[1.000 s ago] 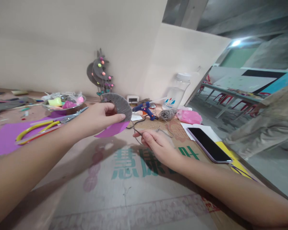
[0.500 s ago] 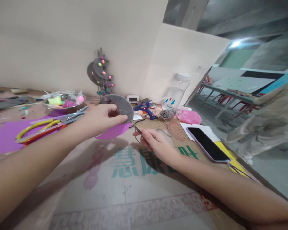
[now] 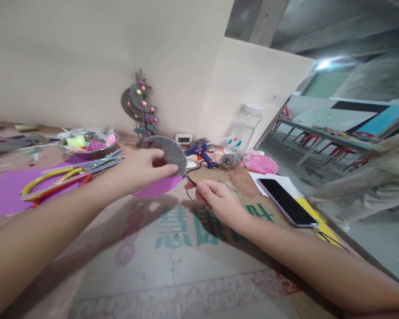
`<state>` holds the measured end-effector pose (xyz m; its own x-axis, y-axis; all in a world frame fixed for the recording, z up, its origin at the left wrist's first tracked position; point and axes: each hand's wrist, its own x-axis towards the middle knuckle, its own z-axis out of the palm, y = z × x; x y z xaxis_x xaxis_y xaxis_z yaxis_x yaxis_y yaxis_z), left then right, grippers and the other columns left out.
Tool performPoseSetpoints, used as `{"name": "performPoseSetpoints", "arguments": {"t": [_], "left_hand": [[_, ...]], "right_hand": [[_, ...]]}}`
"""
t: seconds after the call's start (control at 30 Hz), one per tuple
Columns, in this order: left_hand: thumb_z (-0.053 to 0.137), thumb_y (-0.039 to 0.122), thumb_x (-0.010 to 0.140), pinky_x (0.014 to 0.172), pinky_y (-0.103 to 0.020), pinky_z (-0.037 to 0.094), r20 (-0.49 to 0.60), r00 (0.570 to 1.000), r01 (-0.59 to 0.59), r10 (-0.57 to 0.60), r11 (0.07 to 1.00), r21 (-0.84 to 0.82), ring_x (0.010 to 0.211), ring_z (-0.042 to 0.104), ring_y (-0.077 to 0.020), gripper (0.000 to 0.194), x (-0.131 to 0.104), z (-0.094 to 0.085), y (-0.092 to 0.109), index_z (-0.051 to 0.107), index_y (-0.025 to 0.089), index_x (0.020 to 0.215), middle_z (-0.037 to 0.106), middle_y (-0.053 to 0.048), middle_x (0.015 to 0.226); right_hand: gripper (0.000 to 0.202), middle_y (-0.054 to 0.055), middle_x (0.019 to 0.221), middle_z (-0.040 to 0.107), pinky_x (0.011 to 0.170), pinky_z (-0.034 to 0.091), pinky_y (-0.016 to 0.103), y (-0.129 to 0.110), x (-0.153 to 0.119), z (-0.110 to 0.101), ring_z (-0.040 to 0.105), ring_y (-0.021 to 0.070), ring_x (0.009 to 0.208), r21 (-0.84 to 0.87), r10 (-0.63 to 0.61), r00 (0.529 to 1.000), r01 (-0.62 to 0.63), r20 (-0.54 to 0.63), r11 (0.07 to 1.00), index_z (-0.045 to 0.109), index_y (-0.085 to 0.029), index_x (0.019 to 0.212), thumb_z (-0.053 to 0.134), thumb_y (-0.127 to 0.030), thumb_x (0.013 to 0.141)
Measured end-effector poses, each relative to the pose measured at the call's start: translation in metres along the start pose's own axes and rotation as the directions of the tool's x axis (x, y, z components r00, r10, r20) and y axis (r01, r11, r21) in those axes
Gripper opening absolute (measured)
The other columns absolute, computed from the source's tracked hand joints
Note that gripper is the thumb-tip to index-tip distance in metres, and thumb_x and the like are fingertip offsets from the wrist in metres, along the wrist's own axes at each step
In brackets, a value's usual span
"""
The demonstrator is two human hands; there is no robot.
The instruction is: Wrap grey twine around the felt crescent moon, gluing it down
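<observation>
A grey yarn-wrapped crescent (image 3: 175,154) is pinched between the thumb and fingers of my left hand (image 3: 153,166). Just right of it, my right hand (image 3: 214,195) has its fingers closed on grey yarn (image 3: 190,179), whose strand reaches the crescent's edge. A loop of the yarn hangs by my right fingertips. Behind lies a ball of grey yarn (image 3: 232,160), beside a blue glue gun (image 3: 202,154). Purple paper (image 3: 158,186) shows beneath my left hand.
Scissors (image 3: 53,179) lie at left near a metal bowl (image 3: 89,150). A decorated grey moon (image 3: 139,99) leans on the wall. A bottle (image 3: 244,128), pink bag (image 3: 261,163) and phone (image 3: 287,202) are at right. A person's legs (image 3: 355,186) show beyond the table.
My right hand and the yarn end have come slightly closer to the crescent's edge. The crescent sits a little lower in view. The person beyond the table has shifted.
</observation>
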<state>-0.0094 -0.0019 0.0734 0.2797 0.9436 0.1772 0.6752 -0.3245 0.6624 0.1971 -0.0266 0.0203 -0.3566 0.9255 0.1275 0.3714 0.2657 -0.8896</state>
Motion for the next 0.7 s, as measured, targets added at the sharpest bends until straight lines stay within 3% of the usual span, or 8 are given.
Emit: {"name": "performPoseSetpoints", "arguments": {"t": [0.17, 0.27, 0.33, 0.43, 0.5, 0.7], "left_hand": [[0.058, 0.045, 0.073, 0.047, -0.026, 0.026, -0.04, 0.999, -0.023, 0.024, 0.999, 0.032, 0.052, 0.047, -0.014, 0.03, -0.001, -0.001, 0.002, 0.054, 0.02, 0.058, 0.052, 0.002, 0.056], [0.06, 0.045, 0.071, 0.047, -0.026, 0.025, -0.05, 0.999, -0.013, 0.014, 1.0, 0.017, 0.05, 0.045, -0.0138, 0.03, -0.001, -0.001, 0.002, 0.053, 0.02, 0.056, 0.05, 0.002, 0.054], [0.058, 0.046, 0.071, 0.047, -0.026, 0.026, -0.046, 0.999, -0.006, 0.007, 1.0, 0.018, 0.051, 0.046, -0.014, 0.031, -0.001, -0.001, 0.002, 0.053, 0.02, 0.056, 0.05, 0.002, 0.054], [0.054, 0.05, 0.072, 0.049, -0.026, 0.03, -0.028, 1.0, -0.002, 0.003, 0.999, 0.043, 0.055, 0.05, -0.0154, 0.033, 0.001, -0.001, 0.0, 0.055, 0.019, 0.06, 0.053, 0.001, 0.058], [0.052, 0.051, 0.073, 0.052, -0.026, 0.033, -0.011, 1.0, 0.006, -0.005, 0.999, 0.043, 0.06, 0.053, -0.0168, 0.034, 0.002, -0.001, -0.003, 0.058, 0.019, 0.065, 0.057, 0.0, 0.062], [0.055, 0.052, 0.071, 0.052, -0.026, 0.034, -0.019, 1.0, -0.001, 0.001, 1.0, 0.009, 0.059, 0.054, -0.0172, 0.033, 0.007, -0.004, -0.016, 0.063, 0.02, 0.07, 0.062, -0.001, 0.064]], "right_hand": [[0.039, -0.006, 0.054, 0.035, 0.045, 0.024, 0.023, 0.003, 0.002, -0.001, 0.032, 0.0074, 0.046, 0.027, 0.023, 1.0, -0.023, -0.014, 0.999, 0.066, -0.012, 0.093, 0.039, -0.041, 0.091], [0.037, -0.006, 0.052, 0.038, 0.046, 0.027, 0.022, 0.004, 0.003, -0.002, 0.036, 0.0078, 0.046, -0.055, 0.01, 1.0, -0.011, -0.011, 0.998, 0.068, -0.014, 0.093, 0.041, -0.038, 0.091], [0.032, -0.002, 0.057, 0.052, 0.052, 0.036, 0.023, 0.004, 0.002, -0.001, 0.048, 0.0103, 0.054, -0.16, -0.046, 0.999, 0.048, 0.016, 0.986, 0.07, -0.016, 0.093, 0.044, -0.035, 0.09], [0.026, 0.004, 0.087, 0.07, 0.073, 0.045, 0.028, 0.006, -0.003, 0.002, 0.063, 0.0166, 0.081, -0.294, -0.166, 0.979, 0.194, 0.117, 0.936, 0.069, -0.02, 0.096, 0.048, -0.031, 0.088], [0.026, 0.006, 0.098, 0.071, 0.079, 0.046, 0.03, 0.008, -0.007, 0.003, 0.064, 0.0181, 0.089, -0.34, -0.228, 0.96, 0.272, 0.166, 0.9, 0.068, -0.02, 0.101, 0.047, -0.031, 0.089], [0.031, 0.009, 0.104, 0.067, 0.08, 0.046, 0.031, 0.009, -0.014, -0.002, 0.062, 0.0182, 0.092, -0.425, -0.427, 0.894, 0.441, 0.135, 0.79, 0.058, -0.017, 0.114, 0.041, -0.03, 0.092]]}}
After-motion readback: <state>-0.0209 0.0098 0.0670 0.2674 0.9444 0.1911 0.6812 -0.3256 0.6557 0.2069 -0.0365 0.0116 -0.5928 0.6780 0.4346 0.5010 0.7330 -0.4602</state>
